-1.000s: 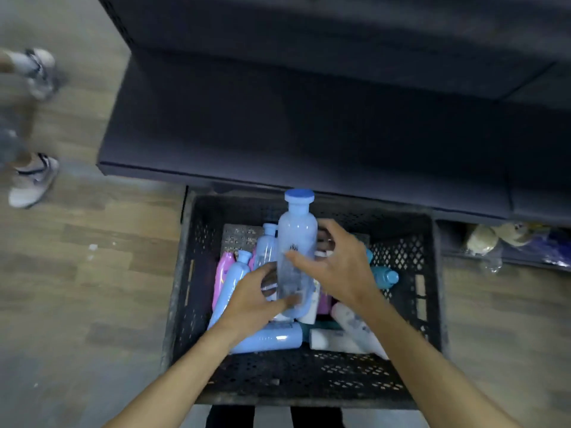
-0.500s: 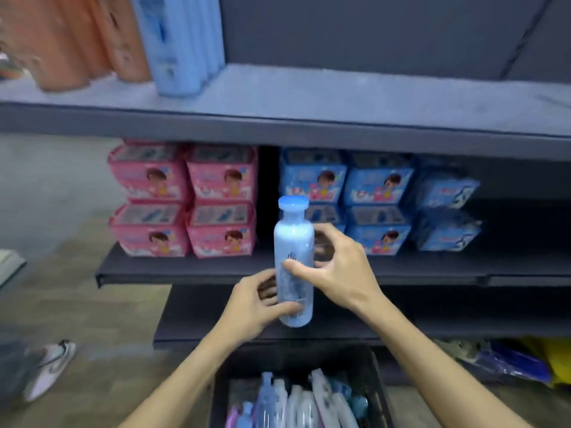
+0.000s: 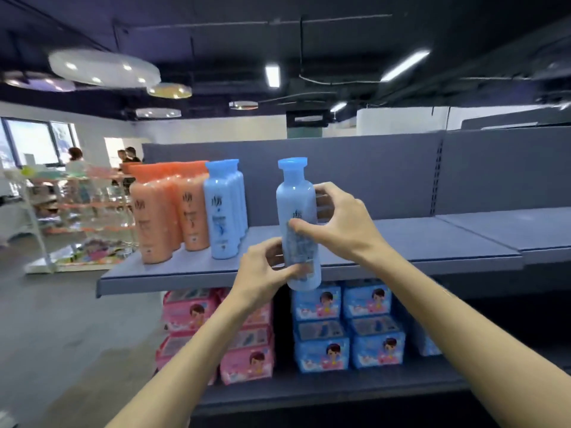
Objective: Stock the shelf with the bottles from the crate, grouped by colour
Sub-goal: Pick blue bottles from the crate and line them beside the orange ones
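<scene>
Both hands gripped a pale blue plastic bottle with a blue cap [image 3: 296,211] upright before the grey metal shelf [image 3: 401,242].

The left hand [image 3: 262,273] pinched its base, the right hand [image 3: 340,220] its middle, right of shelved blue bottles [image 3: 224,211] and orange bottles [image 3: 167,217].

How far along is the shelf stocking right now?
Done: orange bottles and blue bottles stand grouped on the top shelf. In hand: left hand and right hand hold another blue bottle upright before it. The crate is out of view.
</scene>
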Action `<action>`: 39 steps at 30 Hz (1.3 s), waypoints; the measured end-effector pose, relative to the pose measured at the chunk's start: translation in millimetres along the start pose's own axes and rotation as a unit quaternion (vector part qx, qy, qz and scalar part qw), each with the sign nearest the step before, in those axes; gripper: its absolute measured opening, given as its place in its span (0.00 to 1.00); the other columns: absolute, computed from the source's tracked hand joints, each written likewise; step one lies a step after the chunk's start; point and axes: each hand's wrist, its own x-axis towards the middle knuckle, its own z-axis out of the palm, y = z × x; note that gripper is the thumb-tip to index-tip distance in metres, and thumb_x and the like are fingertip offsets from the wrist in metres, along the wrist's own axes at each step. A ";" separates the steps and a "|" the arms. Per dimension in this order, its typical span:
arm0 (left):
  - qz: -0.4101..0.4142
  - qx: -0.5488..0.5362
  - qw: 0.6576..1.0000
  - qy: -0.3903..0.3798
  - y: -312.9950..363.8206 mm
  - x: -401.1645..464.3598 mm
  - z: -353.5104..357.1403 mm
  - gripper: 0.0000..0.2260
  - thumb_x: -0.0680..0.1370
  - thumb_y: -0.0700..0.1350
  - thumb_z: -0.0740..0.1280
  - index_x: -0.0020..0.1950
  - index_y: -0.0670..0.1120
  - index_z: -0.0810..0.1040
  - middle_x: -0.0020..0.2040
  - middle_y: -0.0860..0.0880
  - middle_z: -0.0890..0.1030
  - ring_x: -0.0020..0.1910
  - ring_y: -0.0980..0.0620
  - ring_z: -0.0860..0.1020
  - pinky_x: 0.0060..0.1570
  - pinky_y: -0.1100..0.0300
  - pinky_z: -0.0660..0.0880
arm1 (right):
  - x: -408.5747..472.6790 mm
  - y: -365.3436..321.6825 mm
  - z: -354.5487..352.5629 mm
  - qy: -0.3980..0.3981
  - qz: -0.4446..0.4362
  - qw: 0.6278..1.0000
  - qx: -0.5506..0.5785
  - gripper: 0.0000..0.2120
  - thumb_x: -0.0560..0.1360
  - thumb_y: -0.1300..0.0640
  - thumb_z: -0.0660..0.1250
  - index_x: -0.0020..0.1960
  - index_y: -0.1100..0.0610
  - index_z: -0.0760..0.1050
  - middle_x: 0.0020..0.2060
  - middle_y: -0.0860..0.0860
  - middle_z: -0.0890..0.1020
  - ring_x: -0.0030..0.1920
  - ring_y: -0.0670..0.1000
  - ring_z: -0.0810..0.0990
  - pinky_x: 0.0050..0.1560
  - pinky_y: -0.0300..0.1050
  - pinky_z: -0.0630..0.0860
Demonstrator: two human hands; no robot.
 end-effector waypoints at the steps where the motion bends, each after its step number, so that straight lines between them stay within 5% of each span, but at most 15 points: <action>1: 0.009 0.017 1.000 0.019 5.7 6.5 0.2 0.15 0.69 0.44 0.79 0.54 0.47 0.83 0.48 0.53 0.86 0.50 0.57 0.83 0.53 0.57 0.80 | 4.3 -4.4 0.3 0.022 -0.008 1.000 -0.007 0.23 0.67 0.48 0.78 0.59 0.51 0.74 0.48 0.41 0.83 0.47 0.39 0.82 0.50 0.37 0.79; 4: 0.009 0.069 0.990 0.124 16.2 20.6 10.4 0.14 0.67 0.48 0.79 0.49 0.48 0.81 0.41 0.58 0.84 0.44 0.64 0.81 0.44 0.67 0.77 | 11.5 -11.3 10.7 0.111 -0.033 0.989 -0.097 0.25 0.68 0.43 0.74 0.58 0.51 0.69 0.47 0.44 0.82 0.44 0.48 0.83 0.45 0.49 0.80; 9: -0.025 0.176 0.953 0.246 23.6 25.7 35.6 0.12 0.69 0.47 0.74 0.49 0.47 0.77 0.41 0.53 0.82 0.43 0.49 0.80 0.43 0.54 0.76 | 23.4 -20.8 30.3 0.136 0.011 0.967 -0.215 0.32 0.67 0.36 0.74 0.53 0.54 0.59 0.43 0.50 0.79 0.41 0.59 0.79 0.37 0.48 0.71; 13: 0.002 0.152 0.963 0.223 6.7 28.1 28.6 0.19 0.68 0.56 0.77 0.51 0.49 0.77 0.45 0.56 0.82 0.45 0.58 0.80 0.44 0.62 0.77 | 37.8 -15.6 21.5 0.111 0.040 0.980 -0.162 0.30 0.65 0.40 0.75 0.52 0.56 0.62 0.41 0.49 0.80 0.41 0.57 0.81 0.40 0.50 0.77; 16: 0.004 0.096 0.990 0.104 0.3 34.4 1.1 0.16 0.71 0.51 0.76 0.55 0.48 0.79 0.49 0.57 0.84 0.50 0.62 0.81 0.47 0.69 0.77 | 45.0 -3.3 12.9 0.071 0.037 0.993 -0.091 0.29 0.63 0.41 0.77 0.53 0.54 0.66 0.45 0.47 0.81 0.45 0.52 0.82 0.47 0.53 0.80; 21: -0.037 0.018 0.995 -0.095 0.4 40.9 -35.7 0.19 0.72 0.48 0.76 0.61 0.49 0.79 0.55 0.54 0.84 0.55 0.55 0.82 0.59 0.53 0.77 | 57.2 10.3 6.7 -0.031 0.043 0.996 0.071 0.26 0.64 0.46 0.80 0.55 0.51 0.71 0.52 0.46 0.82 0.52 0.46 0.83 0.46 0.54 0.84; 25: -0.024 0.081 0.996 0.018 -2.5 47.7 -29.3 0.19 0.66 0.52 0.79 0.53 0.49 0.81 0.47 0.54 0.85 0.47 0.56 0.82 0.51 0.54 0.80 | 66.0 15.0 13.3 -0.062 0.038 0.990 0.118 0.23 0.66 0.46 0.78 0.56 0.49 0.74 0.53 0.44 0.83 0.55 0.45 0.82 0.52 0.54 0.83; 28: -0.038 0.180 0.970 0.159 -12.0 49.7 -11.6 0.22 0.62 0.58 0.79 0.47 0.47 0.77 0.41 0.54 0.82 0.41 0.54 0.80 0.40 0.56 0.78 | 68.7 7.0 25.3 -0.022 0.045 0.997 0.051 0.24 0.66 0.41 0.78 0.56 0.49 0.75 0.49 0.41 0.81 0.51 0.40 0.80 0.45 0.43 0.82; 30: -0.061 0.197 0.957 0.205 -17.8 49.3 0.2 0.23 0.62 0.58 0.79 0.47 0.47 0.75 0.41 0.53 0.80 0.41 0.52 0.78 0.38 0.57 0.75 | 71.7 5.8 36.2 0.008 0.053 0.998 0.013 0.27 0.63 0.39 0.79 0.55 0.51 0.75 0.46 0.42 0.81 0.47 0.43 0.81 0.43 0.46 0.83; 34: -0.105 0.177 0.955 0.213 -33.0 52.5 4.6 0.24 0.61 0.59 0.78 0.47 0.47 0.74 0.43 0.53 0.80 0.44 0.51 0.79 0.42 0.54 0.78 | 79.3 13.2 49.2 -0.013 0.047 0.999 -0.023 0.31 0.65 0.41 0.78 0.56 0.53 0.67 0.47 0.48 0.80 0.48 0.51 0.81 0.47 0.54 0.81; 39: -0.103 0.179 0.964 0.167 -48.8 61.8 -9.3 0.22 0.64 0.56 0.79 0.49 0.45 0.78 0.45 0.52 0.82 0.47 0.53 0.80 0.47 0.57 0.78 | 86.8 29.2 54.8 -0.077 0.015 0.997 -0.021 0.30 0.70 0.45 0.76 0.63 0.49 0.63 0.45 0.51 0.80 0.47 0.53 0.81 0.44 0.48 0.80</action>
